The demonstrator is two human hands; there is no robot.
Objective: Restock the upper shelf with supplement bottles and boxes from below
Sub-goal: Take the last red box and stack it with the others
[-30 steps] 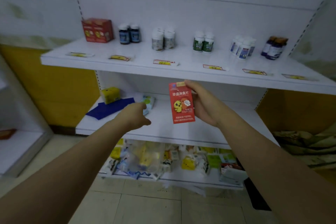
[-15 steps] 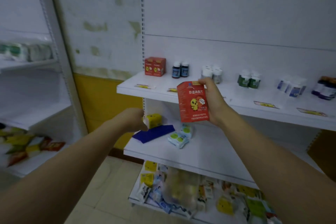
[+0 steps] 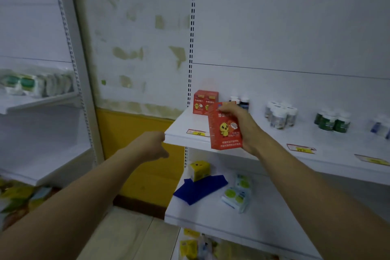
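At frame centre the right hand [image 3: 242,126] gripped a red box [image 3: 224,131] at the upper shelf [image 3: 274,145] edge, hiding dark bottles [image 3: 244,101] behind. Two matching boxes [image 3: 204,102] stood beyond it. The left hand [image 3: 150,145] was curled closed, holding nothing visible.

The right hand [image 3: 238,124] covers the upper right of the red box [image 3: 223,131], so part of its printed title is hidden; the small lines below are too blurred to read. Behind it, the dark bottles [image 3: 244,101] show only their caps. The bottles at the right edge [image 3: 379,129] are cut off (and smeared). Packets on the left shelf [image 3: 31,84] are a blur.
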